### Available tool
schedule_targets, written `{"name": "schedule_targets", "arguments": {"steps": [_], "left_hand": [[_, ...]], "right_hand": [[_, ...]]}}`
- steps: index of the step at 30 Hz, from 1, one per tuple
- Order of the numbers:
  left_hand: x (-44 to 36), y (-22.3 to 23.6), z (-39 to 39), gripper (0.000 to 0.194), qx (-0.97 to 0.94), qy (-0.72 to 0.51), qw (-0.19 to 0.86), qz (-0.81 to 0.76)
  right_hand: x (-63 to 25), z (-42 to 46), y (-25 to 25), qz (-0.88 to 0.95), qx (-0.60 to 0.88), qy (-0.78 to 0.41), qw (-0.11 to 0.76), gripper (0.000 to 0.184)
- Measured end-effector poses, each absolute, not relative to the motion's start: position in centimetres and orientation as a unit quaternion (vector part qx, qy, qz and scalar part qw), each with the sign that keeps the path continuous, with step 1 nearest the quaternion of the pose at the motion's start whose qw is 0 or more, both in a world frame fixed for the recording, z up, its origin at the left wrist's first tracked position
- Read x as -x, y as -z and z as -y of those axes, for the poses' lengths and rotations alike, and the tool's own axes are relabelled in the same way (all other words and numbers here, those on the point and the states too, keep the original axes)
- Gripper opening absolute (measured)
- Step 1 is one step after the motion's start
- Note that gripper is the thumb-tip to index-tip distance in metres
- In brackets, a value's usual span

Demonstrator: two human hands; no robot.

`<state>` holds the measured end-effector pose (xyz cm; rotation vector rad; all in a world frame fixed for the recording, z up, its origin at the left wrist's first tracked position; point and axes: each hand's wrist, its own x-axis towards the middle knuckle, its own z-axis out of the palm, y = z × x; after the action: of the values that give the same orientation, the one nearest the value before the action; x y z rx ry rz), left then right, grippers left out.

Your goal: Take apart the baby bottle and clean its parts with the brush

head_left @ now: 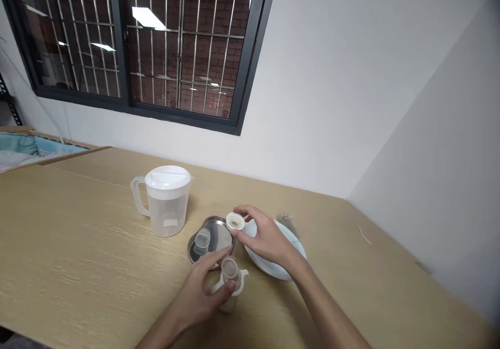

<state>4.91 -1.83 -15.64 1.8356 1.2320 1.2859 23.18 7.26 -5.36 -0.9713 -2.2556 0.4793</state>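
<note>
My left hand [201, 293] grips a small clear bottle with a white collar [231, 280], standing upright on the wooden table [78, 245]. My right hand [266, 238] holds a round white cap [235, 222] by its edge, above and slightly behind the bottle. Just behind the bottle lies a round metal tray [219, 233] with a small clear cup [202, 240] on it. Under my right hand sits a white plate [273, 271], partly hidden by the hand.
A translucent plastic pitcher [167, 199] with a white lid stands left of the tray. Something dark and fuzzy [288, 221] sits behind the plate. A cardboard box [35, 148] is at the far left. White walls and a barred window [148, 41] close the far side.
</note>
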Motion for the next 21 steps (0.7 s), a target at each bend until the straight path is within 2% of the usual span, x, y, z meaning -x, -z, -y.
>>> {"name": "schedule_targets", "arguments": {"steps": [3, 6, 10, 13, 21], "left_hand": [[-4.6, 15.1, 1.3, 0.055, -0.667, -0.514, 0.258, -0.474], [-4.3, 13.5, 0.0, 0.046, -0.663, -0.540, 0.181, -0.486], [-4.4, 10.8, -2.4, 0.055, -0.689, -0.542, 0.097, -0.471], [-4.8, 9.6, -4.1, 0.054, -0.699, -0.544, 0.048, -0.462], [-4.2, 11.1, -5.6, 0.039, -0.661, -0.600, -0.008, -0.451]], "right_hand": [[-24.1, -6.4, 5.3, 0.848, 0.364, -0.180, 0.340, 0.040], [-24.5, -5.9, 5.3, 0.843, 0.354, -0.181, 0.362, 0.041], [-23.8, -5.7, 5.0, 0.841, 0.339, -0.168, 0.387, 0.041], [-22.8, -5.9, 4.8, 0.847, 0.314, -0.156, 0.399, 0.042], [-20.9, -6.5, 5.1, 0.842, 0.306, -0.227, 0.381, 0.049]]}}
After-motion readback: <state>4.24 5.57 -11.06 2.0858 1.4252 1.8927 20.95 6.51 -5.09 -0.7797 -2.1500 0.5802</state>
